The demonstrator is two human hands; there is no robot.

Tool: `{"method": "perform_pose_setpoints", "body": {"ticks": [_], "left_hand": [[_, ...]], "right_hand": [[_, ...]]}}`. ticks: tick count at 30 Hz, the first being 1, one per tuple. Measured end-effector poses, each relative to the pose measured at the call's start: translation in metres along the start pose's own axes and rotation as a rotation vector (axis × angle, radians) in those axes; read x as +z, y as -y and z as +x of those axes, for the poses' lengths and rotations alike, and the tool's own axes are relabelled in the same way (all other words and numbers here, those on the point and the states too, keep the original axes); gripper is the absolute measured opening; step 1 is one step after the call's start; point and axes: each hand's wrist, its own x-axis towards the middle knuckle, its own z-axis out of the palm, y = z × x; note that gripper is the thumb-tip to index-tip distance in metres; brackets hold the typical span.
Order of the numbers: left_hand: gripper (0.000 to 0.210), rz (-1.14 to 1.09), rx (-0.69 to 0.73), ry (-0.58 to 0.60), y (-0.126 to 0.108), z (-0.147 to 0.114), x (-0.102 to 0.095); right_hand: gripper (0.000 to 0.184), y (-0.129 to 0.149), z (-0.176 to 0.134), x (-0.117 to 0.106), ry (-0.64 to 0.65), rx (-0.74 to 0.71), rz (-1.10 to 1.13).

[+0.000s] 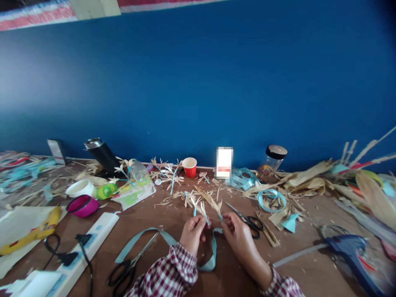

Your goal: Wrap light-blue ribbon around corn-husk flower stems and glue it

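My left hand (192,234) is closed, thumb and fingers pinching a small dried-husk flower (203,209) by its blue-wrapped stem. Opposite it, my right hand (236,234) pinches the blue base of another husk piece (213,203), whose pale tip points up and away. A light-blue ribbon (211,264) loops below and between both hands. Its other length curves out on the table left of my left hand; whether the fingers grip it I cannot tell. Just beyond the hands lie more husk flowers (189,199). Black-handled scissors (254,222) rest beside my right hand.
A second pair of scissors (123,274) and a white power strip (89,251) lie at left, near a yellow glue gun (46,229). At right is a blue glue gun (349,247). A red cup (189,168), a jar (270,163) and a dark flask (103,154) stand along the wall.
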Motion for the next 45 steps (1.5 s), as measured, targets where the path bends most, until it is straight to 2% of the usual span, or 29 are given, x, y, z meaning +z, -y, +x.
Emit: {"method": "perform_pose_setpoints", "body": {"ticks": [6,8,11,15,20,22,27,31,39,45], "left_hand": [[0.038,0.008,-0.004,0.066,-0.002,0.006,0.011],[0.037,-0.007,0.007,0.07,-0.003,0.009,0.015],[0.039,-0.075,-0.037,0.051,-0.002,0.012,0.02],[0.039,-0.081,-0.055,0.039,0.005,0.013,0.019],[0.037,-0.034,-0.035,0.065,0.01,0.01,0.016],[0.037,-0.034,-0.042,0.075,0.01,0.009,0.016],[0.036,-0.073,-0.076,0.052,0.012,0.008,0.017],[0.029,-0.081,-0.108,0.027,0.015,0.008,0.017],[0.027,-0.092,-0.131,0.003,0.021,0.011,0.014],[0.029,-0.084,-0.108,0.025,0.017,0.009,0.016]], "right_hand": [[0.015,-0.012,-0.001,0.006,-0.009,-0.027,-0.107],[0.015,-0.01,-0.002,0.004,0.016,-0.061,-0.141],[0.016,-0.002,-0.003,-0.001,-0.016,-0.089,-0.215],[0.021,0.008,-0.004,-0.004,-0.05,-0.079,-0.088],[0.019,0.013,-0.006,0.0,0.015,-0.02,0.09],[0.02,0.012,-0.007,0.001,0.023,0.007,0.097],[0.019,0.007,-0.006,0.003,-0.05,0.056,0.082],[0.017,0.007,-0.007,0.003,-0.076,0.042,0.024],[0.014,0.008,-0.008,0.004,-0.048,0.008,-0.019],[0.017,0.004,-0.008,0.005,-0.018,0.064,0.08]]}}
